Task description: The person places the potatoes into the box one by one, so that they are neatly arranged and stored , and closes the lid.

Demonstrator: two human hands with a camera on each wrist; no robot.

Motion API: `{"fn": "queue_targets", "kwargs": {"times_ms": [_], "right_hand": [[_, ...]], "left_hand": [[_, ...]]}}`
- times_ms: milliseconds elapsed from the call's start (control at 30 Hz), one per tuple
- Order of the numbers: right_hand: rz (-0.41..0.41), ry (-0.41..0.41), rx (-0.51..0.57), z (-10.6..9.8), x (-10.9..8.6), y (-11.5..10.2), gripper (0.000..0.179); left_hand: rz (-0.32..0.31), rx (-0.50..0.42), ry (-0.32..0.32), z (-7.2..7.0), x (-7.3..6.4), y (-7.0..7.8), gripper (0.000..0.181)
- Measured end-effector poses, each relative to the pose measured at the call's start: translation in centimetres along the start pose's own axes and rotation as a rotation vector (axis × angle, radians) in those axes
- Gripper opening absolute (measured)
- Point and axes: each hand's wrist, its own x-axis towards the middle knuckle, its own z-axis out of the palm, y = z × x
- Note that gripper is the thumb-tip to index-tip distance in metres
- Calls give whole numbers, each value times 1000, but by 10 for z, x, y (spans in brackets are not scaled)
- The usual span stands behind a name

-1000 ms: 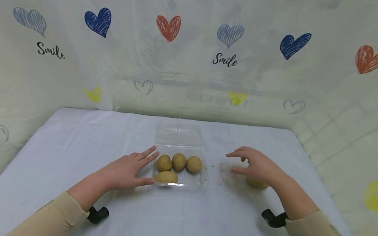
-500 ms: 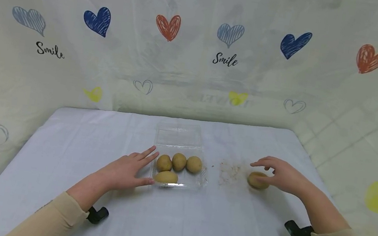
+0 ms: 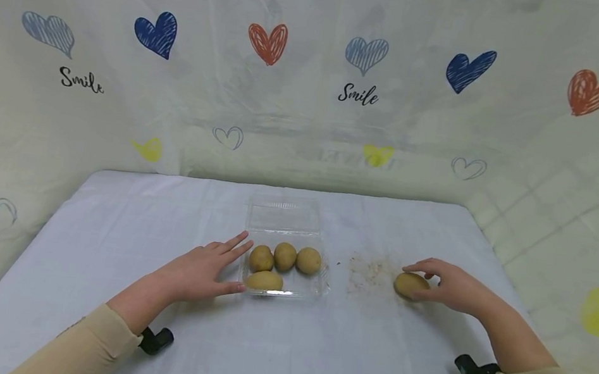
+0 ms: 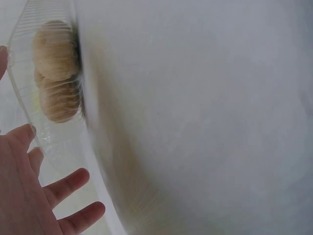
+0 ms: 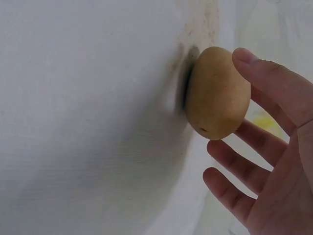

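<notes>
Left hand [image 3: 204,272]: fingers spread at the box's [image 3: 292,295] left side.
Right hand [image 3: 457,289]: thumb and fingers pinching a potato [image 3: 409,285].
Potato: toward bench's [image 3: 275,362] right edge, beside brown specks [image 3: 366,273].
Box: lid open, holding four potatoes [image 3: 284,256].

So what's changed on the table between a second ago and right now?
The right-hand grip moved right, from over the brown smudges to the loose potato, and now holds that potato between thumb and fingers. The left-hand grip stayed at the left edge of the open plastic container, whose four potatoes stayed put.
</notes>
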Motion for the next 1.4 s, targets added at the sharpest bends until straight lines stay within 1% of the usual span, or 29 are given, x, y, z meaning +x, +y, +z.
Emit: {"fn": "queue_targets", "kwargs": {"times_ms": [233,400,567,767,933,1200,1400], "right_hand": [[15,-9,10,6,5,9,56],[6,-3,-15,8,8,10,55],[-6,17,-65,8,9,8,51],[-51,58,-97,11,12,6,47],[-111,78,-92,10,16,-1,46],[-137,84,-94,9,23,-21,43],[-198,80,-111,10,35,-40,41]], "left_hand": [[-4,6,-6,3,1,0,91],[-11,3,-10,2,0,0,91],[-13,-3,-14,0,0,2,89],[-11,-1,-12,0,1,2,88],[-8,-1,-12,0,2,2,89],[-5,6,-7,0,1,1,90],[0,8,-8,-1,1,1,91]]}}
